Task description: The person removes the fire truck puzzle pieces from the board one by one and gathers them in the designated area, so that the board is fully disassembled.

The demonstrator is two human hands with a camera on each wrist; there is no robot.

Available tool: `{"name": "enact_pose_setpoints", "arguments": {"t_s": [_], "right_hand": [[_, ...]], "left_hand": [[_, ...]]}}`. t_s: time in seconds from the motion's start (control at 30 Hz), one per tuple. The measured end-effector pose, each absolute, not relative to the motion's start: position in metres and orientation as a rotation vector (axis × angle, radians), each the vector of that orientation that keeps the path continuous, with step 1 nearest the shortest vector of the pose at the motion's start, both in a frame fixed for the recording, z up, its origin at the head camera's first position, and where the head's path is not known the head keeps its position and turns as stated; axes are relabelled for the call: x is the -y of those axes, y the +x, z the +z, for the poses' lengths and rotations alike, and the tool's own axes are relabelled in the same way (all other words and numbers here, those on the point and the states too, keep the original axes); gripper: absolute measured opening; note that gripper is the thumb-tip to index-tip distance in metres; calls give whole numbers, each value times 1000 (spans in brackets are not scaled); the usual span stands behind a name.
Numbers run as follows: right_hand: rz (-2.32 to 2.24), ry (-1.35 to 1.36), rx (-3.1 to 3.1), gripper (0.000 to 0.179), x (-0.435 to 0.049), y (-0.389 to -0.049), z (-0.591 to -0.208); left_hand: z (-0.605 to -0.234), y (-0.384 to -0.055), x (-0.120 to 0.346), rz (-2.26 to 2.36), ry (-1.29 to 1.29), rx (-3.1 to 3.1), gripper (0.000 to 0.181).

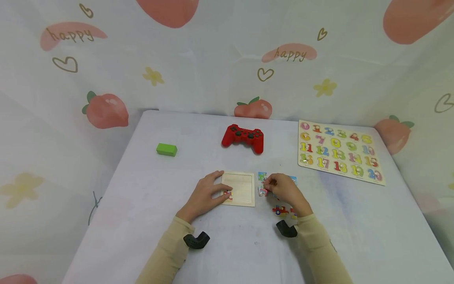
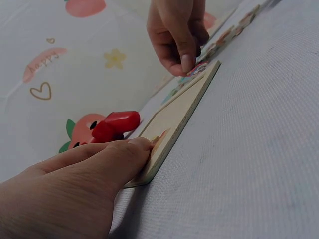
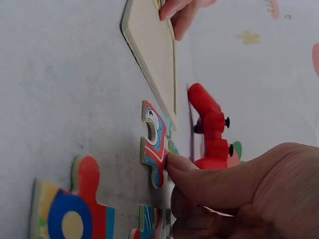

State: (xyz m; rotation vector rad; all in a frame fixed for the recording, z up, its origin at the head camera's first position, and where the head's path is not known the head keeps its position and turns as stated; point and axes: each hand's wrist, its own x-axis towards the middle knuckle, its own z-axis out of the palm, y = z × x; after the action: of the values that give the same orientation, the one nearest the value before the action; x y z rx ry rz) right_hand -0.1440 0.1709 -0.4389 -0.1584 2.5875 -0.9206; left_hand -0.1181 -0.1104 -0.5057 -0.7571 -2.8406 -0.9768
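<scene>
On the left edge of a square wooden puzzle tray (image 1: pixel 244 185) rests my left hand (image 1: pixel 203 194), fingers spread and thumb over a puzzle piece (image 1: pixel 228 195) in the tray's near-left corner. Just right of the tray, my right hand (image 1: pixel 286 189) pinches a red and blue puzzle piece with a cartoon eye (image 3: pixel 155 137) between thumb and fingers. That piece stands tilted in the right wrist view. Around the right hand lie loose pieces: a green-blue one (image 1: pixel 261 175), a light blue one (image 1: pixel 293 179) and a red one with a wheel (image 1: pixel 279 211). Some are partly hidden under the hand.
Behind the tray lies a red game controller (image 1: pixel 242 137). A green block (image 1: pixel 166 149) is at the back left. A number puzzle board (image 1: pixel 338 152) lies at the back right of the white-covered table (image 1: pixel 142 221).
</scene>
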Motion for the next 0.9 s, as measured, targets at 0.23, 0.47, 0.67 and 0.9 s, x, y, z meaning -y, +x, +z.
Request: {"name": "enact_pose_setpoints", "arguments": {"t_s": [0.23, 0.47, 0.67, 0.9], "right_hand": [[-885, -135, -2624, 4, -169, -143, -441], [-871, -130, -2647, 6, -168, -144, -437], [-901, -106, -2680, 9, -169, -146, -425], [-980, -110, -2706, 10, -163, -145, -422]], "left_hand": [[-508, -118, 111, -965, -761, 2829, 21], [-507, -118, 111, -968, -763, 2827, 21], [-507, -118, 111, -961, -752, 2835, 21], [-506, -118, 113, -979, -799, 2827, 24]]}}
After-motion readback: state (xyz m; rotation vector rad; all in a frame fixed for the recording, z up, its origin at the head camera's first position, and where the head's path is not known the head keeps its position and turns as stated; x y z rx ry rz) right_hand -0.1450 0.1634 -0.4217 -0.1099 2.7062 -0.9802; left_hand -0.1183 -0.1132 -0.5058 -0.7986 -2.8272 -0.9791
